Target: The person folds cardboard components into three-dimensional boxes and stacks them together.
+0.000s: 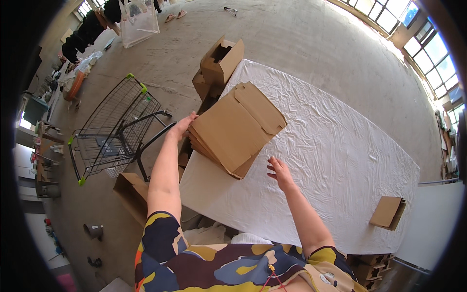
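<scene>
Flattened cardboard stack (228,130) sits mid-frame on the desk (335,165), seemingly being steadied: left hand (183,125) at its left edge, grip unclear; right hand (279,174) empty, fingers apart. Lifting would likely need both.

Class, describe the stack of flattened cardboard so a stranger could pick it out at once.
Find the big white-covered table. On its left part, at the person's left hand, lies a stack of flat brown cardboard. It is larger than the small cardboard bundle toward the right end, and flat, unlike the open box just beyond it.
</scene>
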### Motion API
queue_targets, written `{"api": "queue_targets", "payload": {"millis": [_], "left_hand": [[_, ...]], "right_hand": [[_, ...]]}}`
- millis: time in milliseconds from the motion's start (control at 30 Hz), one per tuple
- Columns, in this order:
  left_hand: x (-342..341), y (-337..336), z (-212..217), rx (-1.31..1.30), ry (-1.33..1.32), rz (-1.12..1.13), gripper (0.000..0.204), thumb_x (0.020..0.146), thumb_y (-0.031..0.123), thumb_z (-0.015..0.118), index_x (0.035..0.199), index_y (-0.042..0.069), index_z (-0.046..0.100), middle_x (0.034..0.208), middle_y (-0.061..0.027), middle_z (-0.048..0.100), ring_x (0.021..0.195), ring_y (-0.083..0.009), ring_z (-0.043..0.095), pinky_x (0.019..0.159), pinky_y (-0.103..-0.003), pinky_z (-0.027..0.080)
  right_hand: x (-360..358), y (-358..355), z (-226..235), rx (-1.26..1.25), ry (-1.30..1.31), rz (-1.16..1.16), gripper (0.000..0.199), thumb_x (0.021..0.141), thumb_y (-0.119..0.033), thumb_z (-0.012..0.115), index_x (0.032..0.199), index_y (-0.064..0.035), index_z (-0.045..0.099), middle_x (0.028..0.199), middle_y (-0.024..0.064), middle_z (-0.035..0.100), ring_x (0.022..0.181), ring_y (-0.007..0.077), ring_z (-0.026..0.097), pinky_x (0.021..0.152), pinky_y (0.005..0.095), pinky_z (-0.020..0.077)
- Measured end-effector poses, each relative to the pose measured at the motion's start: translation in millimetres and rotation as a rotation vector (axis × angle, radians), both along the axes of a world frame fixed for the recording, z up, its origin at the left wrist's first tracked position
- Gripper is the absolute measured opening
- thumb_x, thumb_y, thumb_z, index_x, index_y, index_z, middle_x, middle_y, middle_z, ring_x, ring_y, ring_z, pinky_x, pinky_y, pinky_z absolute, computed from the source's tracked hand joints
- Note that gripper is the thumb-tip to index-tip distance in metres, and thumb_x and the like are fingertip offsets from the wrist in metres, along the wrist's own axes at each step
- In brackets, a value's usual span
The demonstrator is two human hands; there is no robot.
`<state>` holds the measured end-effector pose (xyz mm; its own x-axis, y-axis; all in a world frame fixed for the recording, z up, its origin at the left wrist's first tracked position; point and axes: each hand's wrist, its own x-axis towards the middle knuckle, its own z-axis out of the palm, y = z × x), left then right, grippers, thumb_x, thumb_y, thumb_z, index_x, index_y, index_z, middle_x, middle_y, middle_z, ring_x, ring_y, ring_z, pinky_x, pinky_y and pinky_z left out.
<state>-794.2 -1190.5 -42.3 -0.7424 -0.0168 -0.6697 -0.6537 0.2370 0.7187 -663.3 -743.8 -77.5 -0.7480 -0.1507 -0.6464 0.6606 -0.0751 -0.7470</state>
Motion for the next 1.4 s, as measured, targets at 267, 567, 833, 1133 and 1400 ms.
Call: {"api": "queue_targets", "payload": {"millis": [267, 567, 833, 1133, 1400], "left_hand": [[-17, 15, -4, 0.509, 0.027, -0.05, 0.08, 0.092, 0.072, 0.047, 0.146, 0.013, 0.047, 0.146, -0.0038, 0.052, 0.134, -0.0185, 0.047, 0.109, -0.039, 0.038], [-14, 10, -37, 0.513, -0.234, -0.052, 0.085, 0.088, 0.076, 0.05, 0.145, 0.013, 0.05, 0.147, -0.005, 0.052, 0.132, -0.0182, 0.048, 0.108, -0.036, 0.039], [40, 41, -45, 0.551, -0.107, 0.053, 0.072, 0.093, 0.06, 0.059, 0.145, 0.011, 0.05, 0.144, -0.0042, 0.054, 0.133, -0.0186, 0.047, 0.111, -0.035, 0.036], [127, 123, -44, 0.591, 0.047, -0.026, 0.091, 0.084, 0.067, 0.065, 0.154, 0.018, 0.034, 0.152, -0.0038, 0.044, 0.141, -0.0235, 0.034, 0.108, -0.05, 0.033], [197, 270, -17, 0.54, -0.01, -0.126, 0.089, 0.087, 0.06, 0.065, 0.156, 0.018, 0.029, 0.155, -0.0048, 0.039, 0.141, -0.0248, 0.035, 0.106, -0.05, 0.035]], "right_hand": [[-30, -36, -16, -0.142, -0.145, -0.155, 0.086, 0.093, -0.065, 0.055, 0.15, -0.0037, 0.035, 0.154, 0.014, 0.036, 0.136, 0.0331, 0.041, 0.101, 0.0496, 0.0467], [-61, -48, -49, -0.223, -0.219, -0.263, 0.065, 0.092, -0.063, 0.05, 0.139, -0.017, 0.047, 0.136, 0.0063, 0.053, 0.118, 0.0279, 0.051, 0.093, 0.0456, 0.0458], [-93, -49, -52, -0.307, -0.2, -0.418, 0.047, 0.097, -0.039, 0.05, 0.129, -0.0055, 0.055, 0.116, 0.0116, 0.067, 0.101, 0.0267, 0.066, 0.083, 0.0451, 0.0558], [-16, 23, -22, -0.326, -0.162, -0.557, 0.047, 0.097, -0.037, 0.053, 0.127, -0.0009, 0.058, 0.116, 0.0135, 0.067, 0.094, 0.0251, 0.069, 0.075, 0.0409, 0.0587], [93, 157, 4, -0.344, -0.079, -0.745, 0.048, 0.097, -0.039, 0.053, 0.128, -0.0028, 0.058, 0.116, 0.0121, 0.067, 0.095, 0.0244, 0.068, 0.076, 0.0418, 0.0576]]}}
